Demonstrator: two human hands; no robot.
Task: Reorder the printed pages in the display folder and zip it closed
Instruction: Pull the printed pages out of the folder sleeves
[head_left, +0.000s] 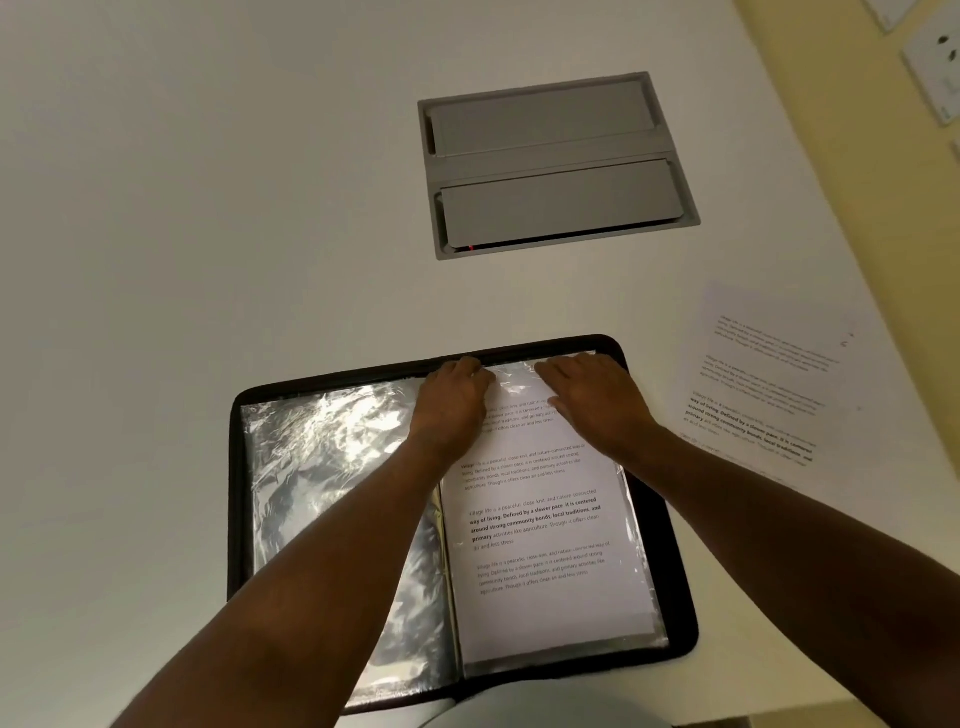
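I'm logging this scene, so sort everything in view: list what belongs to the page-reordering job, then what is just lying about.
Part of the job:
- display folder, open on the table
- printed page in the right sleeve
- loose page beside the folder
- left hand, right hand at the sleeve top

Lying about:
- grey cable hatch
- wall sockets

Dim light, sleeve (332, 467) glare, perhaps edge warping.

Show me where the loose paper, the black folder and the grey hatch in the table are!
loose printed page (763, 379), head view, middle of the sheet.
display folder (675, 587), head view, black right edge.
grey table hatch (558, 166), head view, centre bar between flaps.
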